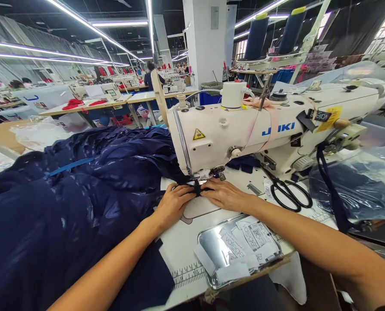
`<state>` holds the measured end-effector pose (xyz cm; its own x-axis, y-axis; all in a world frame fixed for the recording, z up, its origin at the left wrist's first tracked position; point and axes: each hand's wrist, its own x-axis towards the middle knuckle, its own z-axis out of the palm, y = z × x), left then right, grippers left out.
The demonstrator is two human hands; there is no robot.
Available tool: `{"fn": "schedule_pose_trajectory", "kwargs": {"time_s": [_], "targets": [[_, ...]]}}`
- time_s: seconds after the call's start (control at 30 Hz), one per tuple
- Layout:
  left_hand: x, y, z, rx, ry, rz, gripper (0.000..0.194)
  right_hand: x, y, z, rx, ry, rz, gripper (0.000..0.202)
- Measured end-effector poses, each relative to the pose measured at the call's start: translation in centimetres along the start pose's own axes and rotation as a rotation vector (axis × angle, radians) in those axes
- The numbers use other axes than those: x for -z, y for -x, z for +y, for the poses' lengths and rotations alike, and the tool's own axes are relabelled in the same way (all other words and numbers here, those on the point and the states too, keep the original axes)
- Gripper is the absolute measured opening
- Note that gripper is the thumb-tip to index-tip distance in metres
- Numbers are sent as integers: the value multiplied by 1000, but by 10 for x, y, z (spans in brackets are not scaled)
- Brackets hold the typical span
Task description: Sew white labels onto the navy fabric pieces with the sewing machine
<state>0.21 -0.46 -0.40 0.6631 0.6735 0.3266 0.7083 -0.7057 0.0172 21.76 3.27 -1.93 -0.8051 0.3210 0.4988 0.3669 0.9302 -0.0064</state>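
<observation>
At the far left, a large heap of navy fabric (50,216) is gathered across the table, with a blue strip (70,166) laid over it; its bulk is apparently placed here so that only a small part need be fed under the needle. The left hand (174,202) is set at the edge of the heap, palm down, fingers close together, fingertips brought to a small dark piece of cloth (197,190) under the machine's needle area. The view of the needle is partly blocked by the white JUKI sewing machine (205,134). From the other side, the right hand (226,196) is laid flat, its fingers also narrow and touching that cloth, seemingly to steady it; whether the cloth is pinched by either hand cannot be told. Below, between the forearms, printed labels (233,246) are spread on a shiny metal tray (208,236), probably for easy reach. Two dark thread cones (256,38) are stood behind the machine. Black-handled scissors (289,195) are laid right of the right hand, and a plastic-wrapped navy bundle (370,185) is crowded against the far right.
</observation>
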Motion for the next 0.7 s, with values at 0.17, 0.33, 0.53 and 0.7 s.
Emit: {"fn": "schedule_pose_trajectory", "kwargs": {"time_s": [0.17, 0.33, 0.53, 0.7], "targets": [[1, 0, -2, 9, 41, -23, 31, -1, 0, 0, -4, -18, 16, 25], [-2, -2, -5, -10, 38, -24, 31, -1, 0, 0, -24, -27, 8, 25], [-3, -2, -8, -37, 23, -13, 31, -3, 1, -1, -37, -42, 29, 25], [-4, -3, -12, -64, -12, -19, 32, -3, -1, -2, -53, -27, 10, 23]]}}
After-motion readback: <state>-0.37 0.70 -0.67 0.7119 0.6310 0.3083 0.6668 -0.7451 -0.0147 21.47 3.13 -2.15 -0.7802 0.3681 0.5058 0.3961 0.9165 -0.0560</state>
